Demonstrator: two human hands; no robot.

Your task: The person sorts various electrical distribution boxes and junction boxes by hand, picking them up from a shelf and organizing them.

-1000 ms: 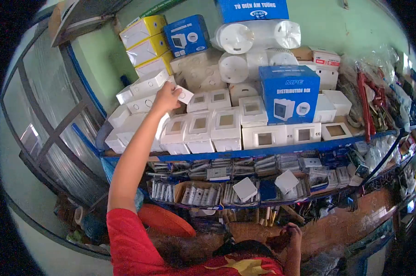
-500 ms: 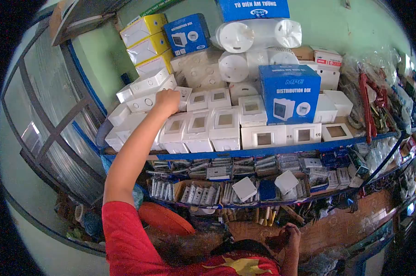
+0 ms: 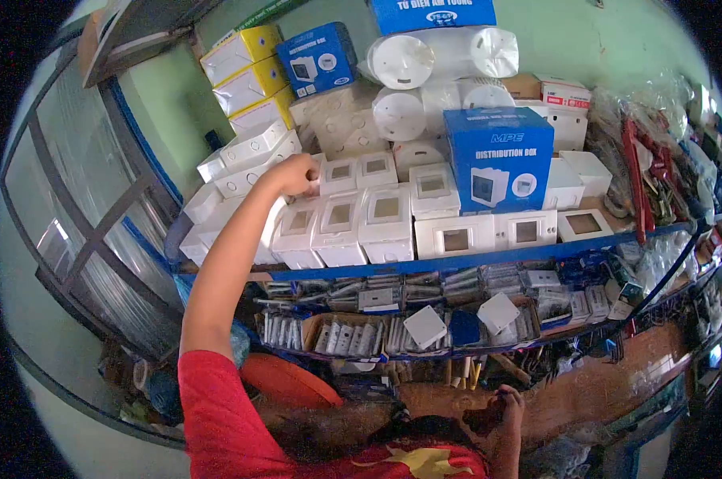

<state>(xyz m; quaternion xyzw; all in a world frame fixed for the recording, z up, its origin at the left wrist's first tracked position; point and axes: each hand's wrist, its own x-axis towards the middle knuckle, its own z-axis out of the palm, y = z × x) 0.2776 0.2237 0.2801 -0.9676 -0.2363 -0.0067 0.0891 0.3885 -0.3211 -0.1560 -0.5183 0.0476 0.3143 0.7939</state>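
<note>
My left hand (image 3: 298, 176) reaches over the top shelf with its fingers closed. It touches the area beside a small white windowed box (image 3: 338, 174); what lies between the fingertips is hidden. Just left of the hand, white boxes with round knockouts (image 3: 253, 164) are stacked. In front stands a row of white windowed boxes (image 3: 340, 227). My right hand (image 3: 508, 405) is low at the right, near my body, in shadow. Its fingers are curled round something dark that I cannot make out.
A blue distribution box (image 3: 500, 160) stands on the shelf, right of centre. Yellow boxes (image 3: 253, 80) are stacked at the back left. The blue shelf edge (image 3: 456, 262) runs above a lower rack of packed small parts (image 3: 349, 337). Red-handled tools (image 3: 636, 180) are at the right.
My left hand has moved slightly down, away from the knockout boxes and closer to the small windowed boxes. The view has shifted a little. My right hand stays low at the right.
</note>
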